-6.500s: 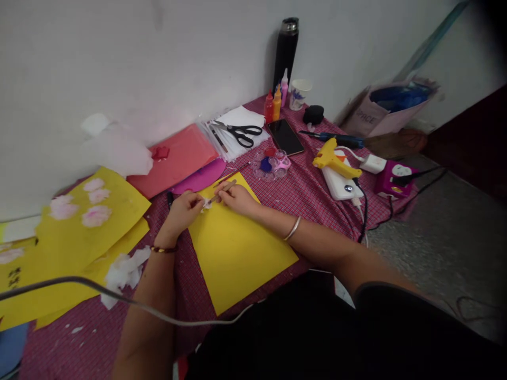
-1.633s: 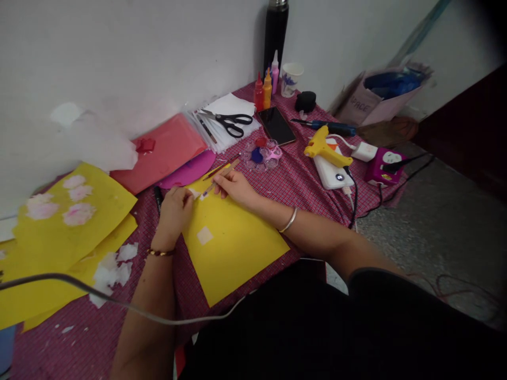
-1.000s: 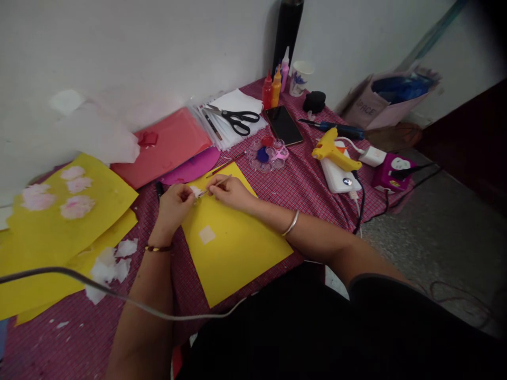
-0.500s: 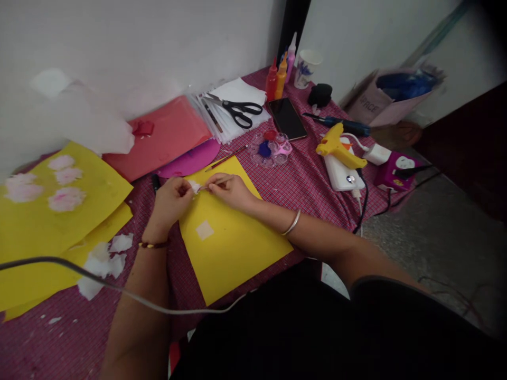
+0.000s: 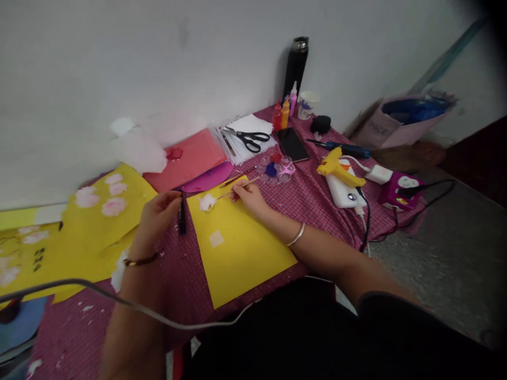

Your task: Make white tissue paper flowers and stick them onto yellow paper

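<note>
My right hand [image 5: 247,196] pinches a thin paintbrush [image 5: 236,189] whose tip touches a small white crumpled tissue piece [image 5: 207,201] lying at the far left corner of a yellow paper sheet [image 5: 241,248]. A small pale square [image 5: 216,238] is stuck on that sheet. My left hand [image 5: 158,215] hovers left of the sheet over the red checked cloth, fingers loosely curled with nothing in them, next to a black marker [image 5: 181,216].
A paint palette [image 5: 276,169], scissors [image 5: 249,139], a phone [image 5: 292,144], paint bottles [image 5: 284,111], a black flask [image 5: 295,66], a yellow glue gun [image 5: 336,168] and a purple socket [image 5: 398,189] lie beyond. Yellow sheets with pink blossoms [image 5: 106,203] lie left. A cable [image 5: 119,301] crosses in front.
My left hand let go of the tissue piece and drew back to the left; the piece now lies on the yellow sheet. The right hand still holds the brush at it. The view shifted.
</note>
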Demonstrator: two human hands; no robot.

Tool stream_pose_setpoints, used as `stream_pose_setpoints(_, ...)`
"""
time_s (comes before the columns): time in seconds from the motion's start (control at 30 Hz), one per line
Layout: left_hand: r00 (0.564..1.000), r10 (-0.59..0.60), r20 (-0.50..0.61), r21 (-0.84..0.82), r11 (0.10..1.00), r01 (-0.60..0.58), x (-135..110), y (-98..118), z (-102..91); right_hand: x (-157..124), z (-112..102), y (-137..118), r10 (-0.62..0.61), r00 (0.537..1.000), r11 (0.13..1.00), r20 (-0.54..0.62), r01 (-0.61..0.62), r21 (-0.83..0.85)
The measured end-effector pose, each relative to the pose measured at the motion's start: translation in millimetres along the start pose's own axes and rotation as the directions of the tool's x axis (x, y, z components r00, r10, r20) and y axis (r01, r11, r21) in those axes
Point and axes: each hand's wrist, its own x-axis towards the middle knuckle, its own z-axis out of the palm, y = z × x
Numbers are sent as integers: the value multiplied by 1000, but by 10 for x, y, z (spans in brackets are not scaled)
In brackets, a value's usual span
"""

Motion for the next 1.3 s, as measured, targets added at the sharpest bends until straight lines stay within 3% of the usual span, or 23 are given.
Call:
stream_pose_setpoints(0.1, 991, -83, -107, 96, 991, 94, -225, -73, -524, -10, -2, 18, 1, 999, 1000, 35, -1, 3)
stream_pose_setpoints(0.17, 977, -83, -194, 208, 970, 124, -442, -80, -650, -21, 14, 39, 7, 998, 1000, 63, -6, -11)
stream_pose_setpoints(0.23, 994, -70, -79, 209, 974, 85, -660, -26, -518, -44, 36, 54, 19, 994, 999, 106, -15, -33)
stream_pose_setpoints(0.33, 975, -60, 215, 180, 983, 21, -885, 107, -13, -103, 55, 59, 13, 988, 998, 157, -3, -63)
stream_pose_setpoints(0.43, 966, -55, 252, 311, 950, -27, -938, 186, 430, -154, 53, 49, -4, 988, 996, 155, 17, -83)
stream_pose_setpoints(0.5, 956, -78, 283, 360, 932, -30, -901, 190, 565, -170, 48, 38, -12, 989, 996, 150, 26, -90)
stream_pose_setpoints(0.67, 922, -202, 331, 225, 966, 131, -769, 147, 614, -185, 50, -9, -50, 982, 992, 183, 69, -103)
stream_pose_setpoints(0.8, 925, -201, 322, 96, 979, 179, -724, 162, 631, -265, 61, -90, -87, 969, 991, 233, 109, -82)
stream_pose_setpoints(0.87, 939, -219, 267, -50, 969, 240, -723, 187, 623, -335, 73, -132, -112, 951, 990, 290, 133, -51)
stream_pose_setpoints(0.97, 947, -287, 144, -382, 866, 321, -732, 239, 595, -445, 106, -166, -121, 926, 990, 358, 138, -23)
stream_pose_setpoints(1.03, 939, -327, 102, -510, 794, 332, -739, 275, 582, -497, 136, -168, -109, 916, 991, 385, 130, -28)
stream_pose_setpoints(1.3, 932, -360, 40, -620, 722, 306, -778, 358, 604, -533, 195, -144, -100, 904, 990, 417, 134, -53)
